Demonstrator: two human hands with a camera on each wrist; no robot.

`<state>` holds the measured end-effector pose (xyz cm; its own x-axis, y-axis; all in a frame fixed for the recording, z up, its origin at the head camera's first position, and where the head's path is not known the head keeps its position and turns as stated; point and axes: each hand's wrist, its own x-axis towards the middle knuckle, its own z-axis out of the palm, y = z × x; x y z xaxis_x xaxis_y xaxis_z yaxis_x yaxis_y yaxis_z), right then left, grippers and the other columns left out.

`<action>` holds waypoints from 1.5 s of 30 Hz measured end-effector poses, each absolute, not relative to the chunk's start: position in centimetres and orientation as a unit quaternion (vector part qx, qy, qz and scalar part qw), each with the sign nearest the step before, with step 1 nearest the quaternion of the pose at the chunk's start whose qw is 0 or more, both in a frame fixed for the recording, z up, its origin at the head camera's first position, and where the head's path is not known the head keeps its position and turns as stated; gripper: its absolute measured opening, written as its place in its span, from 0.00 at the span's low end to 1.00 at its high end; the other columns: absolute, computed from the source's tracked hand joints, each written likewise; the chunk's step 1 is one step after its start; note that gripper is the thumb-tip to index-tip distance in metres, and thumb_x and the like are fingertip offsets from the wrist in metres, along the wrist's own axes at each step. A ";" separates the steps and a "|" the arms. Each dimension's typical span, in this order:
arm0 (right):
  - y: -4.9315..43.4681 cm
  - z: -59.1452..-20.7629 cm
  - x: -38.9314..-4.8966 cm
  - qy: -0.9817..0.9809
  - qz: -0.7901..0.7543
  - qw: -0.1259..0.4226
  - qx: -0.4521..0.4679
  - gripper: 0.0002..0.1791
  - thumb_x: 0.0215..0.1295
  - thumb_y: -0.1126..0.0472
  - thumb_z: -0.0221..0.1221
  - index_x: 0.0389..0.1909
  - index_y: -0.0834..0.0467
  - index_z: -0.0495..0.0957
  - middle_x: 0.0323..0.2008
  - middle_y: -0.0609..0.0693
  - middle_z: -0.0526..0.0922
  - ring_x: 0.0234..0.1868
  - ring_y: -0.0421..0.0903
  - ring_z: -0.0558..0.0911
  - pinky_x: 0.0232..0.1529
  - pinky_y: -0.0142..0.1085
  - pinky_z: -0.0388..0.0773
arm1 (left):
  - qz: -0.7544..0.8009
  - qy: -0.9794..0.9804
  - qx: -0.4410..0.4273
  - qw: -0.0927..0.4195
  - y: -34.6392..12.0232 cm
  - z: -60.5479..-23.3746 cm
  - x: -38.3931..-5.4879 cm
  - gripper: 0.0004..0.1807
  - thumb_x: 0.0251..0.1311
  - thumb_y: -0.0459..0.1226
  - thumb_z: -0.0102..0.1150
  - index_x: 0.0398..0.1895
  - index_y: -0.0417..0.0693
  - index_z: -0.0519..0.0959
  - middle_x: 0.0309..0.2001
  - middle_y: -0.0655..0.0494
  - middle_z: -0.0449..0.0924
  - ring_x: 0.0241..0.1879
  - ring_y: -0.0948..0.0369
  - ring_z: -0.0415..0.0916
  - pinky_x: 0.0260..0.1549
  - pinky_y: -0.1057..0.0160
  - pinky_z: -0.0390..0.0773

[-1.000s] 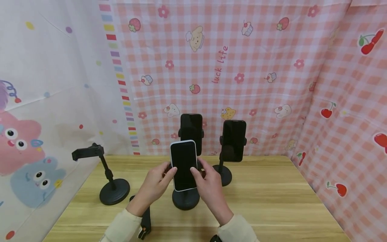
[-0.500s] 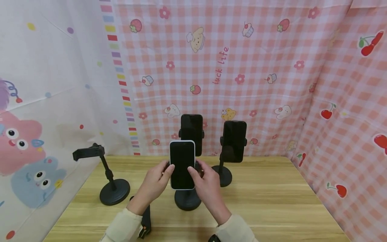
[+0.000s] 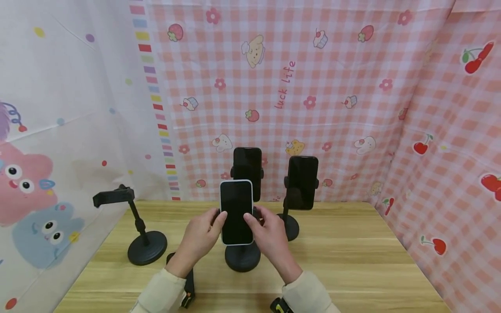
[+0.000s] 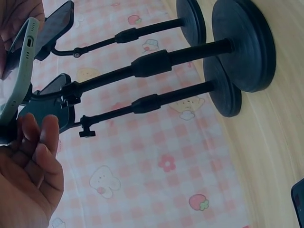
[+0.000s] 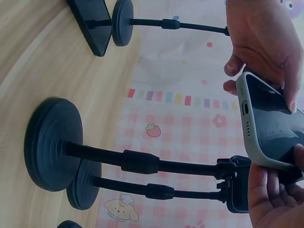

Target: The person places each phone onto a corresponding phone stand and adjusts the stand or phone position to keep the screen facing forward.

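Observation:
Both hands hold a phone [image 3: 236, 213] in a pale case, its dark screen facing me and its long side upright. My left hand [image 3: 200, 234] grips the left edge, thumb on the front. On the opposite edge, my right hand [image 3: 271, 237] does the same, with fingers curled behind. Directly behind the phone is a black phone stand, whose round base [image 3: 242, 258] shows below it; the phone hides the stand's clamp in the head view. In the right wrist view, the phone's charging port [image 5: 245, 108] faces the camera.
Two more stands at the back hold dark phones, the middle phone [image 3: 250, 163] and the right phone [image 3: 303, 182]. A bare stand [image 3: 146, 248] stands at the left. Another dark phone [image 3: 189, 282] lies on the wooden table [image 3: 352, 261] by my left forearm. Patterned cloth [image 3: 332, 117] hangs behind.
The held phone has turned from a slight tilt to upright and shifted a little left over the stand. Both hands have kept their grip.

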<state>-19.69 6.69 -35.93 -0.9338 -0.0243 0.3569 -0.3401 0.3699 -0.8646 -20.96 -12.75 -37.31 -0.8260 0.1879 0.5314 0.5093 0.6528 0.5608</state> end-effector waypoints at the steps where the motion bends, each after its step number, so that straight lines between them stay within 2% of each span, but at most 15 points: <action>1: 6.8 -35.9 -19.7 -0.815 0.551 0.137 0.112 0.15 0.70 0.54 0.61 0.51 0.59 0.82 0.34 0.50 0.83 0.31 0.45 0.78 0.34 0.39 0.78 | -0.360 -0.884 -0.197 0.224 -12.7 -37.3 -20.9 0.17 0.74 0.44 0.50 0.25 0.50 0.70 0.18 0.62 0.61 0.16 0.66 0.59 0.20 0.65 0.62; 12: 7.1 -35.6 -20.0 -0.828 0.541 0.107 0.098 0.14 0.70 0.52 0.60 0.52 0.53 0.82 0.37 0.48 0.83 0.34 0.49 0.78 0.37 0.39 0.79 | -0.329 -0.893 -0.182 0.248 -12.1 -37.3 -21.0 0.18 0.73 0.43 0.53 0.22 0.50 0.69 0.16 0.63 0.60 0.15 0.65 0.59 0.18 0.64 0.61; 27: 6.8 -35.4 -19.6 -0.834 0.527 0.132 0.097 0.15 0.71 0.53 0.60 0.52 0.56 0.81 0.36 0.50 0.84 0.32 0.46 0.78 0.36 0.40 0.78 | -0.326 -0.897 -0.176 0.240 -12.4 -37.1 -21.1 0.20 0.73 0.45 0.53 0.21 0.50 0.69 0.15 0.62 0.60 0.14 0.65 0.59 0.17 0.64 0.60; 35: 6.7 -36.1 -19.5 -0.826 0.533 0.151 0.107 0.16 0.71 0.53 0.59 0.53 0.58 0.80 0.39 0.50 0.84 0.34 0.45 0.79 0.36 0.39 0.79 | -0.319 -0.903 -0.168 0.235 -12.3 -36.9 -20.9 0.19 0.72 0.44 0.54 0.21 0.49 0.70 0.15 0.62 0.61 0.15 0.65 0.60 0.17 0.64 0.61; 45: 6.8 -36.0 -19.4 -0.830 0.531 0.139 0.097 0.16 0.71 0.53 0.60 0.54 0.56 0.80 0.37 0.49 0.84 0.33 0.46 0.78 0.36 0.39 0.78 | -0.326 -0.896 -0.172 0.248 -12.3 -37.2 -20.8 0.19 0.72 0.45 0.54 0.22 0.51 0.69 0.16 0.62 0.61 0.15 0.65 0.59 0.18 0.65 0.61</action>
<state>-19.37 6.76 -36.00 -0.9426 -0.0123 0.3338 -0.3083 0.4167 -0.8552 -20.83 -12.34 -37.22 -0.8172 0.1464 0.5575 0.4708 0.7275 0.4991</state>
